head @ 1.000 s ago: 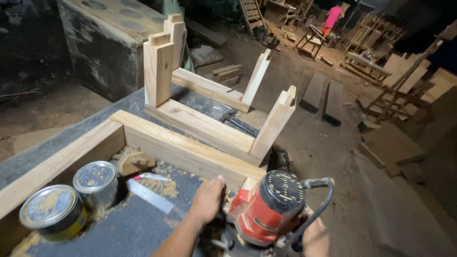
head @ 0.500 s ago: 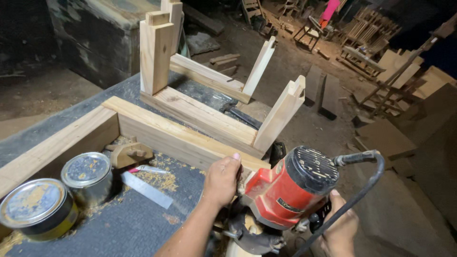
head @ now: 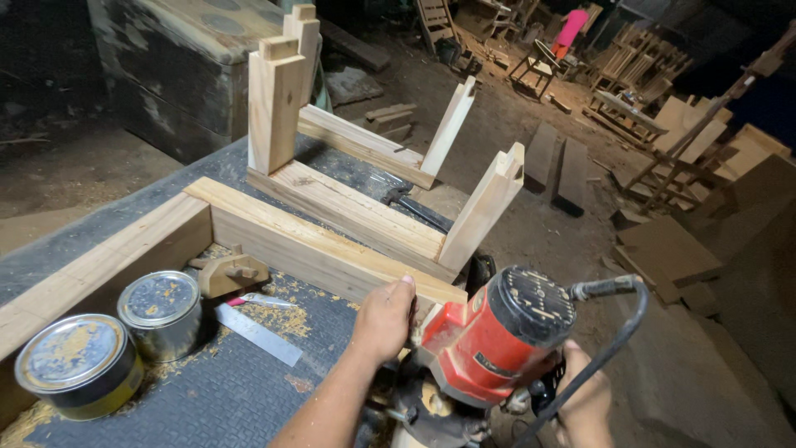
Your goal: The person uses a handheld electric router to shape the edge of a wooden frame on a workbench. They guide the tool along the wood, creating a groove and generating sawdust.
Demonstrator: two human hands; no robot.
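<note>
At the near right edge of the workbench [head: 207, 406], a red electric router [head: 497, 340] sits tilted between the person's two hands — its round black cap leans up and to the right, its base is lower and to the left, down by the bench edge. Right hand [head: 584, 398] is wrapped around the router's right side low down, fingers closed on the body just under where the black cord [head: 613, 323] loops out. Left hand [head: 385, 319] lies just left of the motor housing, fingers curled over the near end of a long pine board [head: 315, 245]; whether it also touches the router I cannot tell. Both hands are equally close to the tool, one on each flank.

That board's long axis runs from the hands away to the far left, meeting a second board [head: 99, 265] at a corner. Left of the hands lie a steel ruler [head: 257, 332], a small wooden block [head: 228, 274] and two lidded tins [head: 120, 340] among sawdust.

Farther off, just behind the board, stands an upturned stool frame [head: 365, 182] — legs pointing up, rails parallel to the board. Beyond it, dirt floor with scattered planks [head: 560, 166].
</note>
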